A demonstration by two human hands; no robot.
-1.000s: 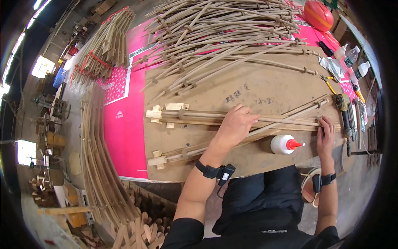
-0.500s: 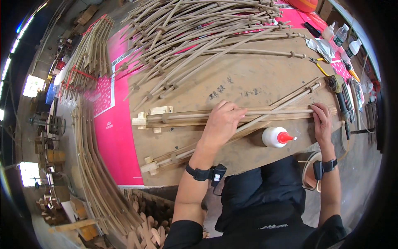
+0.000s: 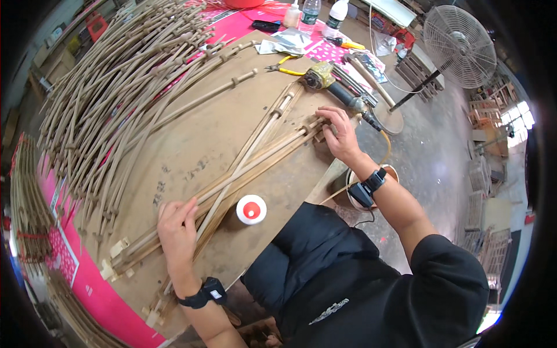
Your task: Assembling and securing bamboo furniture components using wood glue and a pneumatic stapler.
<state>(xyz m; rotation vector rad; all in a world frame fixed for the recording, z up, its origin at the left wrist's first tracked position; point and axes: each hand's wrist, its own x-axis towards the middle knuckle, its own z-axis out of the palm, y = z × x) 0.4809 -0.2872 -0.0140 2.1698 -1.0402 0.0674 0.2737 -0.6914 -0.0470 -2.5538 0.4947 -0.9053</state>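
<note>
A long thin wooden rod (image 3: 255,160) lies along a flat wooden slat, with small pale blocks (image 3: 119,247) at its lower left end. My left hand (image 3: 178,231) is closed around the rod near that end, thumb and fingertips pressed on it. At the other end, by a round collar, my right hand (image 3: 341,134) pinches the rod with bent fingers. A second rod-and-slat piece (image 3: 249,145) crosses this one in an X. Close by on my side, a white squeeze bottle (image 3: 251,210) with a red nozzle stands upright.
Many collared rods (image 3: 133,87) are heaped at the far left. Yellow-handled pliers (image 3: 290,71) and a dark power tool (image 3: 342,95) lie beyond my right hand. Bottles (image 3: 310,14) stand at the back. A bucket (image 3: 389,174) and a standing fan (image 3: 459,43) are to the right.
The view has swung right, bringing the fan into sight. Along the rod, my left hand now sits nearer the block end; my right hand is at the collared end.
</note>
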